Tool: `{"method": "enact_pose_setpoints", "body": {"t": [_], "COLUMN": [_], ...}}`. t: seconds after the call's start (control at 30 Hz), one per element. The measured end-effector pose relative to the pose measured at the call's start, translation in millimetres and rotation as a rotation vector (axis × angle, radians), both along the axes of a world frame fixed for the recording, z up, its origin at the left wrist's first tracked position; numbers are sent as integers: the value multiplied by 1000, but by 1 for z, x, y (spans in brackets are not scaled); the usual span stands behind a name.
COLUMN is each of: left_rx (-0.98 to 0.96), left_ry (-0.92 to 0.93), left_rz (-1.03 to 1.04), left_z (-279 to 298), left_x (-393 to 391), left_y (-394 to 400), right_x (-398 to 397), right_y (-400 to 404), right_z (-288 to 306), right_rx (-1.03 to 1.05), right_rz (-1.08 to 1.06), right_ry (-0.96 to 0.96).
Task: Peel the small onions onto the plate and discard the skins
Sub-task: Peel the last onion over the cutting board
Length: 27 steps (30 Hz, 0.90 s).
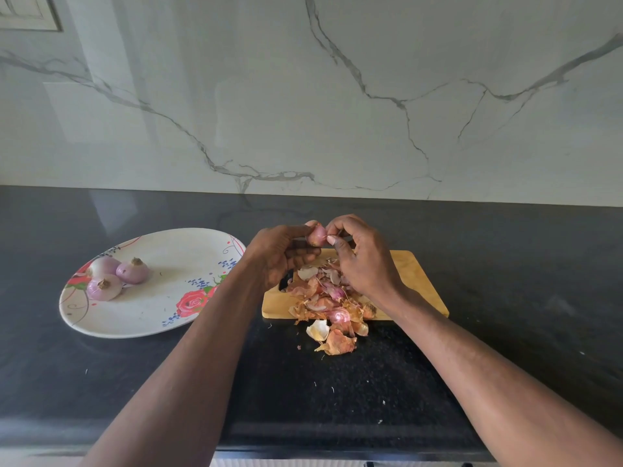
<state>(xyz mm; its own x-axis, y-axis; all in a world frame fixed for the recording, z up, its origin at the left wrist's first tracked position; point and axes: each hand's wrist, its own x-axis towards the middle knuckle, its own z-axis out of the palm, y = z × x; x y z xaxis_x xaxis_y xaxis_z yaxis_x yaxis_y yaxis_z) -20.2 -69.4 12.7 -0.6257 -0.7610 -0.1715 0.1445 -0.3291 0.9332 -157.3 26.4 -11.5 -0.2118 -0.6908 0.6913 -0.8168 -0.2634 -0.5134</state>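
Note:
My left hand (281, 252) holds a small pink onion (316, 234) above the far edge of a wooden cutting board (413, 276). My right hand (360, 256) pinches a bit of skin on that onion with thumb and fingertips. A heap of onion skins (332, 306) covers the board's left half and spills over its near edge onto the counter. Three peeled onions (116, 276) lie together on the left side of a white oval plate (158, 318) with a rose print.
The black stone counter (337, 382) runs to a near edge at the bottom. A white marble wall (337, 96) stands behind it. Small skin flecks dot the counter near the board.

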Motion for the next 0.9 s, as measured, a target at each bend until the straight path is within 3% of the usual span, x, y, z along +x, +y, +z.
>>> {"method": "enact_pose_setpoints", "body": {"t": [0.57,0.9], "left_rx": [141,177], "left_ry": [116,185], "left_rz": [-4,-5], "left_z": [2,1], "left_x": [1,1], "left_y": [-1,-1], "right_x": [0,1], "right_y": [1,-1], "right_z": [-1,0], "right_rx": [-21,49], "right_rz": [-84,-169], "right_ry": [-13,-132]}}
